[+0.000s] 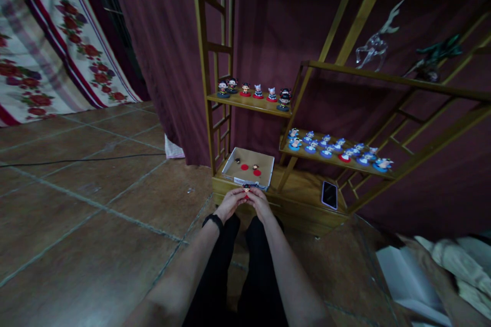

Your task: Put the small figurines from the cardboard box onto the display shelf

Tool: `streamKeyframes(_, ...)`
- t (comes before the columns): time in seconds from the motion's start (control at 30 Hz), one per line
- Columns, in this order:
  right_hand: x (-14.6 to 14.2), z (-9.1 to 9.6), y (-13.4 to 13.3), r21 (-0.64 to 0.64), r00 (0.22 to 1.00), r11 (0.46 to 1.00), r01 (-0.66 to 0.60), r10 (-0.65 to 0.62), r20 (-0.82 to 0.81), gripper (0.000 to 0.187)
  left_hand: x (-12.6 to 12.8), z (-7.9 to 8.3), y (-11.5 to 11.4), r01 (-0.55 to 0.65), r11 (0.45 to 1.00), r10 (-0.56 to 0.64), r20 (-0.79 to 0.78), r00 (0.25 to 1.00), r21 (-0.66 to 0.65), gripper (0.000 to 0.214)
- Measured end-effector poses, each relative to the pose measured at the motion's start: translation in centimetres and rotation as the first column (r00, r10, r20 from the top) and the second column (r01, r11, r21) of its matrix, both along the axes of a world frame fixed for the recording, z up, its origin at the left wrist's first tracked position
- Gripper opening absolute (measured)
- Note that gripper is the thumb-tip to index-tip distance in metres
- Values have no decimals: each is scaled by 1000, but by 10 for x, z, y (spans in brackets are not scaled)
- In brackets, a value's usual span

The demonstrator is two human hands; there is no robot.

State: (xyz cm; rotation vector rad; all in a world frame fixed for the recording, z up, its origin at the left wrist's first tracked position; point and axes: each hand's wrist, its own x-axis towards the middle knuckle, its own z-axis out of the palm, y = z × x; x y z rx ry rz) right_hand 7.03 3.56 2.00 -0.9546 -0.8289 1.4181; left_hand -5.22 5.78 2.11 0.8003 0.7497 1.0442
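Observation:
Both my hands meet in front of the shelf, closed around one small figurine [246, 189] with dark hair and red at its base. My left hand [232, 202] grips it from the left, and my right hand [260, 201] from the right. Just beyond my fingers is a shallow open cardboard box [268, 166] on the lowest shelf. Inside it lie two red discs, one red disc [257, 172] nearer the front, with small figurine parts [255, 167] beside them.
Figurines [258, 92] line the upper left shelf, and more blue-and-white figurines [328, 150] stand on the shelf to the right. A phone [329, 195] lies on the bottom shelf. Above are a clear deer ornament [374, 48] and a dark green ornament [433, 61]. A white box [412, 278] is at lower right.

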Motion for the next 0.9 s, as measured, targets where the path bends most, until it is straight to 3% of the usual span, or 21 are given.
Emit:
streamKeyframes(0.37,0,-7,5,-69,1000,997,28,-27,15,21,3,1,0,-15,999,14,-15,1000,-37,15)
streamKeyframes(0.9,0,-8,6,-49,999,998,37,-38,-30,22,2,-2,4,-126,990,128,34,991,-63,13)
